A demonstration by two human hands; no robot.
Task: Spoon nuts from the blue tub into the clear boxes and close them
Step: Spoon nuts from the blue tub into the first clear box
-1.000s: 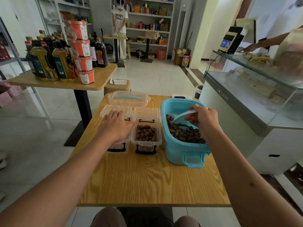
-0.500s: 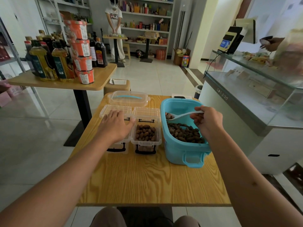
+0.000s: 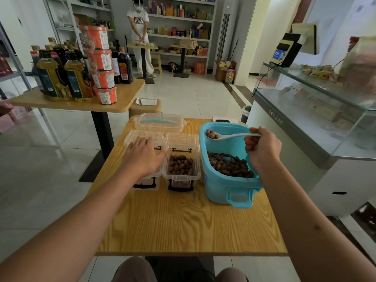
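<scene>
Two nuts (image 3: pixel 210 133) on spoon (image 3: pixel 227 136), right fingers (image 3: pixel 254 131) gripping handle

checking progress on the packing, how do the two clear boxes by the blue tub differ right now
The right clear box stands uncovered and shows a layer of brown nuts; the left clear box is mostly hidden under the left hand, so its fill cannot be told. The right clear box sits beside the blue tub; the left clear box is one place further from it. Both are clear with dark front latches and lids hinged back.
</scene>
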